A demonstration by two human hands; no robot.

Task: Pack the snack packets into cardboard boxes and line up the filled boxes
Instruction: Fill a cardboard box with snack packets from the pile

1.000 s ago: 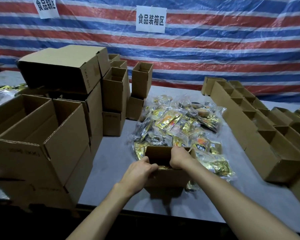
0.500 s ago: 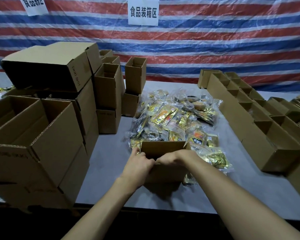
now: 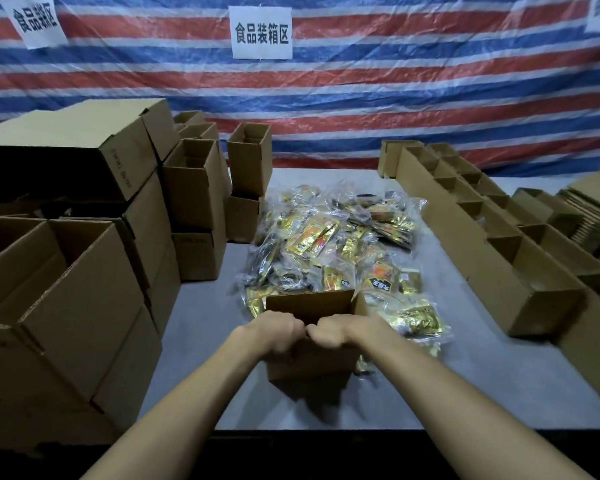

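White sign (image 3: 261, 32) on the striped tarp (image 3: 430, 81) reads 食品装箱区. Left grip (image 3: 277, 336) and right grip (image 3: 336, 334) curl over the near rim of the small box (image 3: 309, 304); snack packets (image 3: 343, 237) lie just beyond.

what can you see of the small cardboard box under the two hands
The small cardboard box is plain brown corrugated card. It sits upright on the grey table, at the near edge of the snack packet pile. Its top is open with the far flap standing up, and its inside is hidden. The left hand and right hand curl their fingers over its near rim, knuckles meeting. Packets lie against its far and right sides.
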